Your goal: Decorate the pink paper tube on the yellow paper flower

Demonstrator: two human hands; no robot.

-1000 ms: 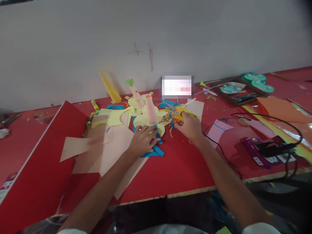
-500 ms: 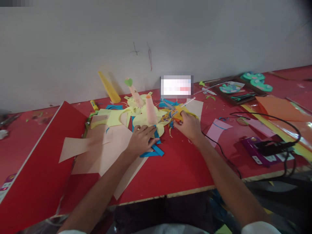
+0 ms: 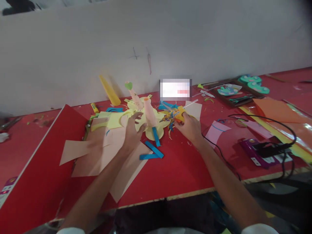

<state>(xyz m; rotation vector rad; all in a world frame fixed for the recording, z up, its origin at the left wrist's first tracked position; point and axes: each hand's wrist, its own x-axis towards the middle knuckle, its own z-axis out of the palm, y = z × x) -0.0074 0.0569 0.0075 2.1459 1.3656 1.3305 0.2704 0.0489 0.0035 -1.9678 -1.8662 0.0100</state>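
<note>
Holds the left hand [image 3: 133, 131] just to the left of the pink paper cone [image 3: 150, 114], with fingers parted and curved round no visible thing. Cannot tell from this angle about any contact between those fingers and the yellow paper base [image 3: 160, 132] under the cone. Has the cone to the right of the left fingers, standing on the base, with its long axis nearly upright and leaning slightly left toward the orange top. Has the left hand as the nearer of the two to the cone. Grips a yellow glue gun [image 3: 179, 114] in the right hand [image 3: 191, 128], with fingers wrapped round the body, on the cone's other side and farther off. Carries the gun slantwise, with a pale glue stick [image 3: 190, 103] out at the upper right and the front end seemingly toward the cone's foot, among coloured scraps [image 3: 171, 126]. Has a blue strip [image 3: 156, 136] between the hands, running lengthwise from the cone's foot toward the near edge of the red tabletop [image 3: 175, 169]. Has two loose blue strips [image 3: 154, 149] nearer that edge, meeting at their right ends.
</note>
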